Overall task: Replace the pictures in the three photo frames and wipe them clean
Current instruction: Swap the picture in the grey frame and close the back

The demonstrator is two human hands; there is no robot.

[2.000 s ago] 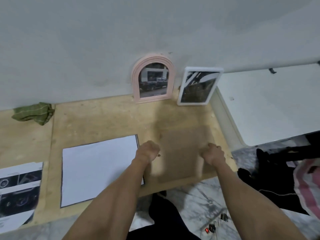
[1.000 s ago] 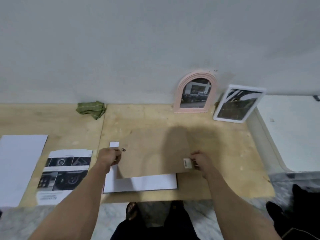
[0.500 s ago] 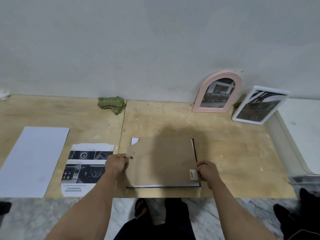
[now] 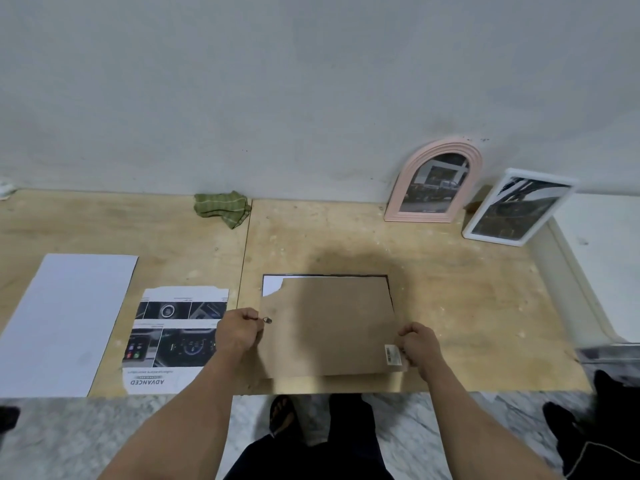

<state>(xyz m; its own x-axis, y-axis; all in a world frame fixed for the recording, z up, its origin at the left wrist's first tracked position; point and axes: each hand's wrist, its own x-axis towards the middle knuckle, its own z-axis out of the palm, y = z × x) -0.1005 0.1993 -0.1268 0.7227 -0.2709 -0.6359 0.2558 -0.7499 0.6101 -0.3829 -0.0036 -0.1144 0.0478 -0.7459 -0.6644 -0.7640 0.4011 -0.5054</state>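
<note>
A brown backing board (image 4: 329, 323) lies over a face-down black-edged frame (image 4: 389, 289), with white paper (image 4: 272, 284) showing at its far left corner. My left hand (image 4: 239, 332) grips the board's left edge beside a small metal hanger ring (image 4: 267, 320). My right hand (image 4: 417, 344) grips the board's near right corner by a barcode sticker (image 4: 392, 354). A pink arched frame (image 4: 434, 181) and a white rectangular frame (image 4: 517, 207) lean against the wall at the back right.
A green cloth (image 4: 221, 207) lies by the wall. A printed car-interior picture (image 4: 173, 337) and a blank white sheet (image 4: 65, 320) lie on the plywood table (image 4: 467, 299) to the left. A white surface (image 4: 602, 258) adjoins on the right. My legs stand below the table edge.
Both hands carried the backing board leftward from the table's right part and laid it over the face-down frame with the white sheet. My view turned left.
</note>
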